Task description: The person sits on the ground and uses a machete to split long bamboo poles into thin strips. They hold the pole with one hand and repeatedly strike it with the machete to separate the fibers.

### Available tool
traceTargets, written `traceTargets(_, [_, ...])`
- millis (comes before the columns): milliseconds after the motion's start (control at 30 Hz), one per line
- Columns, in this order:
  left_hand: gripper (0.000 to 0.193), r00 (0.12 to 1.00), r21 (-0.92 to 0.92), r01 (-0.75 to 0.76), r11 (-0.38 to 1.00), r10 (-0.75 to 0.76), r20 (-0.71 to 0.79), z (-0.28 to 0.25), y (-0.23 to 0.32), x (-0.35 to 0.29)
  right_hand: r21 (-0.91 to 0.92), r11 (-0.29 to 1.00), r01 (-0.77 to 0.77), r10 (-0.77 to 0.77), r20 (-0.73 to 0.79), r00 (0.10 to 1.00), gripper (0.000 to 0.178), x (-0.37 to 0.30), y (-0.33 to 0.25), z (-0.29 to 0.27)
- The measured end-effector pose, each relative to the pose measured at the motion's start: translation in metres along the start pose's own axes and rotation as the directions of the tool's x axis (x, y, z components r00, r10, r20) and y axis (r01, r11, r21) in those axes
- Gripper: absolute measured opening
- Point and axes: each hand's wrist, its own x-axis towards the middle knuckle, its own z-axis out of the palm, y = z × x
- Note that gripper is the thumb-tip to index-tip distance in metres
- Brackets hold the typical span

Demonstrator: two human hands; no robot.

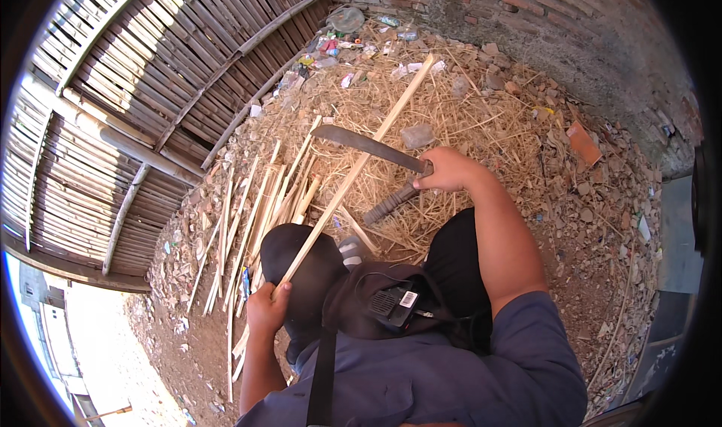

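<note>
My left hand [268, 307] is closed round the lower end of a long pale strip of split wood or bamboo [329, 210]. The strip slants up and away to the right, across my knee and over the straw. In my right hand [449, 170] is a machete [380, 150], its dark curved blade pointing left and crossing the strip. Whether the edge bites into the strip I cannot tell. Just under the right hand lies a dark, ribbed, rod-like piece [391, 202]; its upper end meets the fingers.
Several pale strips [242, 235] lie on the ground to the left. Shavings [451, 107] cover the ground ahead, with a greyish block [417, 135] among them. A slatted bamboo wall [113, 119] stands at left, a brick wall [587, 43] behind. Litter and rubble surround the heap.
</note>
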Motion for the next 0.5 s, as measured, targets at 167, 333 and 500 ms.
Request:
traceTargets(167, [0.061, 1.000, 0.006, -0.006, 1.000, 0.006, 0.005, -0.0005, -0.0003, 0.0003, 0.005, 1.000, -0.011, 0.011, 0.001, 1.000, 0.041, 0.0012, 0.0014, 0.0012])
traceTargets(333, [0.061, 1.000, 0.003, 0.003, 1.000, -0.003, 0.002, 0.0006, -0.0016, 0.0000, -0.009, 1.000, 0.002, -0.003, -0.026, 1.000, 0.044, -0.0007, -0.0012, 0.0002])
traceTargets(500, [0.062, 1.000, 0.011, 0.004, 1.000, -0.004, 0.006, 0.0006, -0.0013, 0.0006, -0.033, 0.999, 0.015, -0.017, -0.051, 0.999, 0.046, 0.0005, 0.0010, 0.0015])
